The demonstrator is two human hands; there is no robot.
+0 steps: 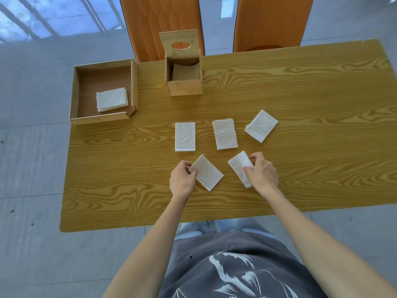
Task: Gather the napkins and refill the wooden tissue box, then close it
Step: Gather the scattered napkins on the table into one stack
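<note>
At the table's (300, 87) far left a shallow wooden tray (74, 95) holds one small stack of white napkins (111, 99), and just right of it the wooden tissue box (184, 88) stands upright with its lid (179, 43) — oval slot in the middle — raised open. Three folded napkins lie in a row mid-table: left napkin (185, 137), middle napkin (225, 134), right napkin (261, 126). Nearer, the left hand (181, 179) pinches the corner of a tilted napkin (207, 174) — while the right hand (261, 172) curls its fingers over the edge of another napkin (239, 166).
</note>
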